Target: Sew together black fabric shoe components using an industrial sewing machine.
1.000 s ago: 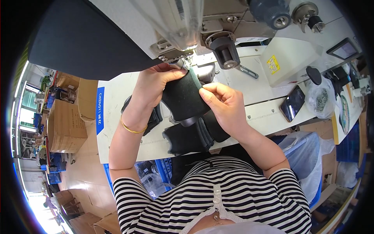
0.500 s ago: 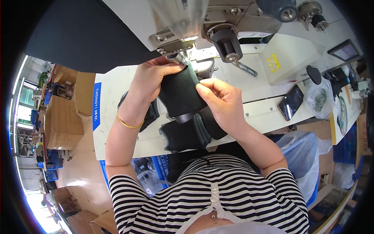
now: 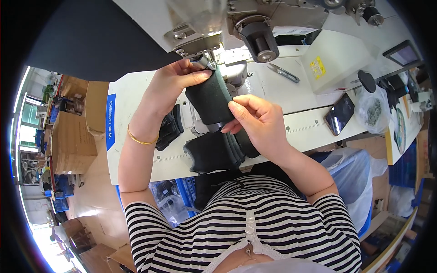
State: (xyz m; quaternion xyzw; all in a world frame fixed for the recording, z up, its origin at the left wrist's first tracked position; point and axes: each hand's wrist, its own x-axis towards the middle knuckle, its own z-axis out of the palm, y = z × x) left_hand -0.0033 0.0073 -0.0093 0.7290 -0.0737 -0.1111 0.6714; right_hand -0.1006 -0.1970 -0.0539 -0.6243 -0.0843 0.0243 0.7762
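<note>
A white table (image 3: 129,100) spreads across the middle, with a sewing machine (image 3: 218,22) over its far side. On the floor at the left stands a cardboard box (image 3: 73,143); at the lower right, clear plastic hangs over a blue bin (image 3: 367,223). A stack of dark cloth (image 3: 211,152) lies at the table's near edge.

Just above that stack is the black cloth (image 3: 205,100) being handled, its top end right at the machine's foot and its lower end over a grey machine part. The left hand (image 3: 175,84) presses its thumb onto the cloth's upper left corner, close to the metal foot; its other fingers are partly hidden, so I cannot tell how they grip. The right hand (image 3: 259,120) is closed in a pinch, thumb and forefinger holding the cloth's right edge.

Near the table's right end sits a clear bag (image 3: 375,111), beside a dark phone (image 3: 339,113). Small snips (image 3: 284,73) lie beyond the right hand. A thin gold bracelet (image 3: 143,140) circles the left wrist.
</note>
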